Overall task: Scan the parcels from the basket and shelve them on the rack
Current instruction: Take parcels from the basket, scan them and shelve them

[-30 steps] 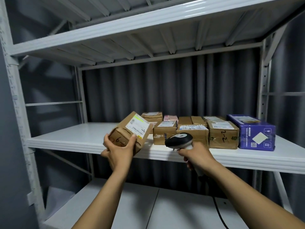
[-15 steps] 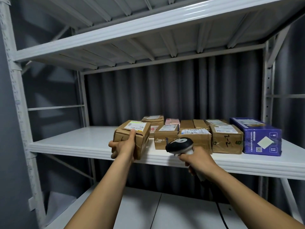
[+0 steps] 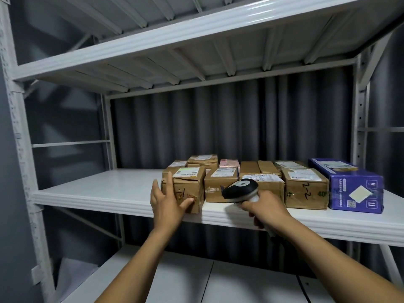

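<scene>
A brown cardboard parcel (image 3: 188, 184) with a white label on top stands on the white middle shelf (image 3: 98, 189) of the rack, at the left end of a row of parcels. My left hand (image 3: 168, 202) is open, fingers spread, its palm and fingertips resting against the parcel's front face. My right hand (image 3: 264, 206) grips a black and white handheld scanner (image 3: 240, 190), held in front of the shelf edge with its head pointing left. The basket is out of view.
Several more brown parcels (image 3: 306, 189) and a blue box (image 3: 354, 189) fill the shelf to the right. Bare shelf lies left of the row. An upper shelf (image 3: 196, 33) hangs overhead, a lower shelf (image 3: 196, 278) below. The scanner cable (image 3: 302, 287) trails down.
The parcel went from tilted in my left hand to standing flat on the shelf beside the row. My left hand let go and now lies open against its front. The scanner barely moved.
</scene>
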Motion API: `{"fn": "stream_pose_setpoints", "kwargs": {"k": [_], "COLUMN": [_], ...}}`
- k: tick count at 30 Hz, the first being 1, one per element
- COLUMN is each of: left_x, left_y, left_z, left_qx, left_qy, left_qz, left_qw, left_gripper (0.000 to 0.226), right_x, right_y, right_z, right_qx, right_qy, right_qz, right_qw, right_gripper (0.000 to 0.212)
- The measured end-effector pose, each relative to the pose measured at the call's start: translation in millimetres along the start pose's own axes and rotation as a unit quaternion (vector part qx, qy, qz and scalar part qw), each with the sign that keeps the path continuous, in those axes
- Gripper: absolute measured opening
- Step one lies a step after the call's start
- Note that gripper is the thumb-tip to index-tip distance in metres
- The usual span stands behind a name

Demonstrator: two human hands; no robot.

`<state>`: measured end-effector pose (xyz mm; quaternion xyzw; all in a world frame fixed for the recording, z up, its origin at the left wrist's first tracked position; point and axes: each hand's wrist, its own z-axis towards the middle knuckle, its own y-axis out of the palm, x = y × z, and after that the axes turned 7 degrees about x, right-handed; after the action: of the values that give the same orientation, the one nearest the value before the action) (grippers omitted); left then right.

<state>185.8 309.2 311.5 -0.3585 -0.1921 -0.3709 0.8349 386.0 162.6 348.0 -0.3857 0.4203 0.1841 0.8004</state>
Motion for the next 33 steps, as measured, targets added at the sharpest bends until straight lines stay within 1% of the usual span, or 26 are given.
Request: {"fn": "stream_pose_setpoints", "kwargs": {"k": [4, 9, 13, 19, 26, 29, 33], "left_x": [8, 16, 14, 15, 17, 21, 28], "left_y": [14, 30, 41, 52, 45, 36, 20], "left_z": [3, 22, 37, 45, 49, 39, 14], "left_qx": [-0.025, -0.034, -0.062, -0.075, -0.120, -0.125, -0.117], "left_qy": [0.035, 0.006, -0.001, 0.001, 0.012, 0.037, 0.088], "left_qz": [0.045, 0.073, 0.070, 0.079, 0.132, 0.160, 0.190], "left_qw": [0.998, 0.997, 0.996, 0.994, 0.984, 0.979, 0.971], "left_gripper": [0.113, 0.109, 0.108, 0.107, 0.110, 0.108, 0.096], "right_x": [2, 5, 7, 5, 1, -3, -6], "right_y": [2, 5, 7, 9, 2, -8, -22], "right_z": [8, 16, 23, 30, 23, 14, -10], "right_qx": [0.014, 0.009, 0.005, 0.000, 0.006, 0.007, 0.008], "right_qy": [0.004, -0.002, -0.009, -0.016, -0.008, -0.008, -0.014], "right_qz": [-0.001, -0.040, -0.072, -0.108, -0.093, -0.086, -0.089], "right_qw": [1.000, 0.999, 0.997, 0.994, 0.996, 0.996, 0.996], "right_gripper": [0.014, 0.017, 0.017, 0.018, 0.021, 0.022, 0.021]}}
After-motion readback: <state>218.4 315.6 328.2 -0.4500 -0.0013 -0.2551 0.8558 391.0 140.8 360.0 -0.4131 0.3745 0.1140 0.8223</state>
